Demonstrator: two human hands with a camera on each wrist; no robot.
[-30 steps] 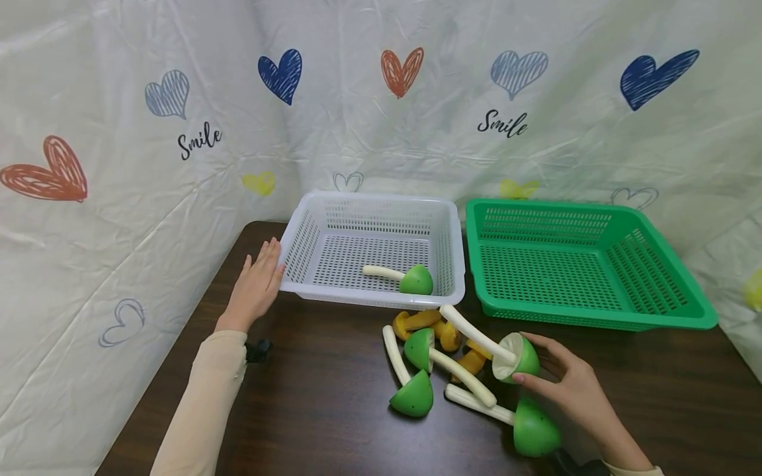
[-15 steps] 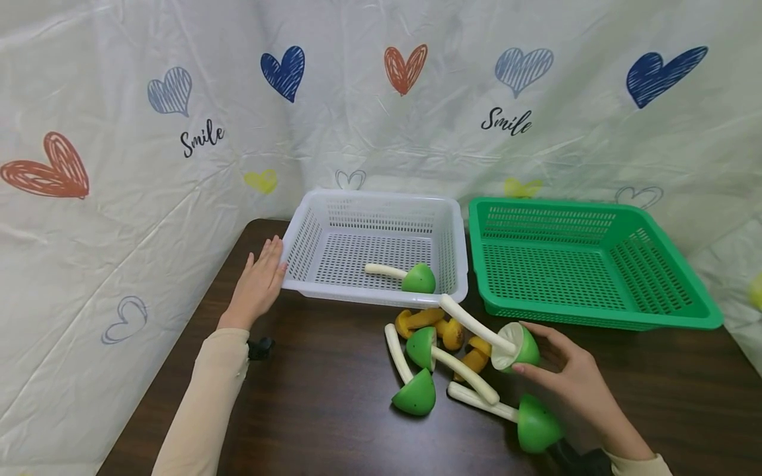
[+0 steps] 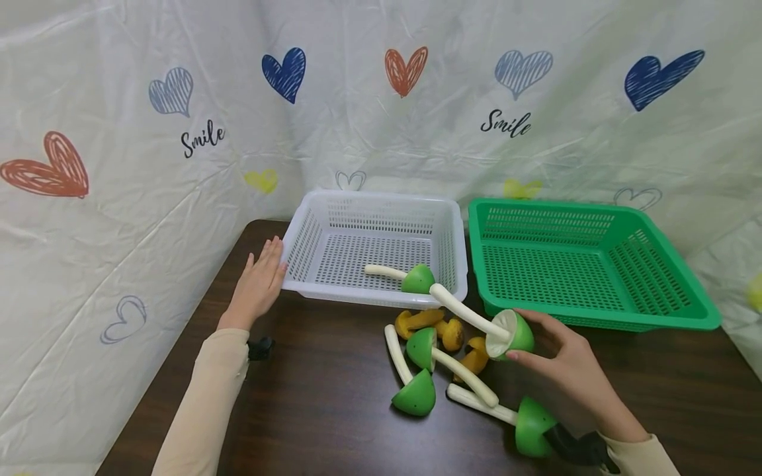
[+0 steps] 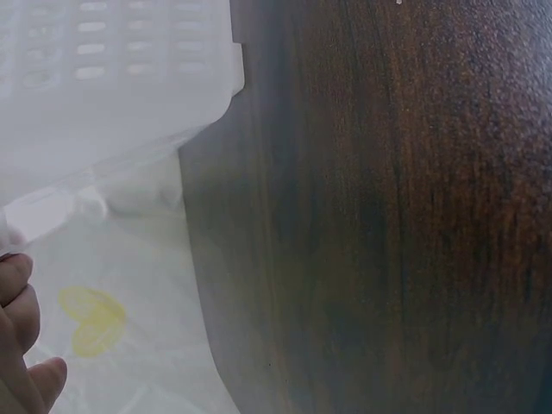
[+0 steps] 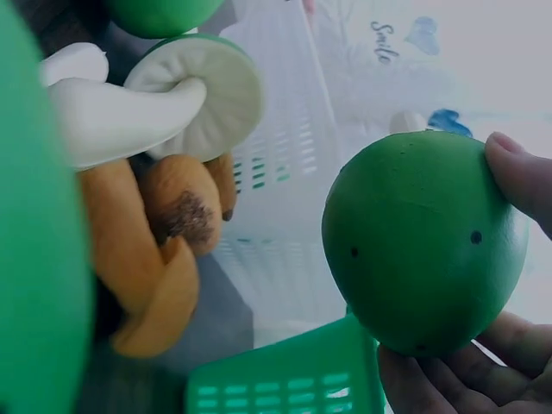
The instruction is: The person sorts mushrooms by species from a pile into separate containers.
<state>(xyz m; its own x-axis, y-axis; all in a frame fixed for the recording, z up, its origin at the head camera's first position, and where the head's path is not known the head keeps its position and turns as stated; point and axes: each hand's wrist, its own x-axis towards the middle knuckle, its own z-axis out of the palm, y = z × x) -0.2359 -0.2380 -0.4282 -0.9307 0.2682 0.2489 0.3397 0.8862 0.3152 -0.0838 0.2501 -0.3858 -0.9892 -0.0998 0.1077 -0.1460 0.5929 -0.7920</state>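
Note:
My left hand rests with straight fingers against the left side of the white basket. My right hand holds a toy mushroom by its green cap, thumb on one side and fingers on the other. Its white stem points up and left, overlapping the basket's front right corner in the head view. Up close in the right wrist view, the round green cap shows black dots. Inside the white basket lies another green-capped mushroom. Below the right hand, one more green mushroom lies on the table.
A green basket stands to the right of the white one. Between my hands, two green mushrooms lie near several small orange-brown mushrooms on the dark table. A white cloth with printed hearts hangs behind.
My right hand has lifted the mushroom slightly and carried it left, toward the white basket. My left hand keeps its place on the basket's side.

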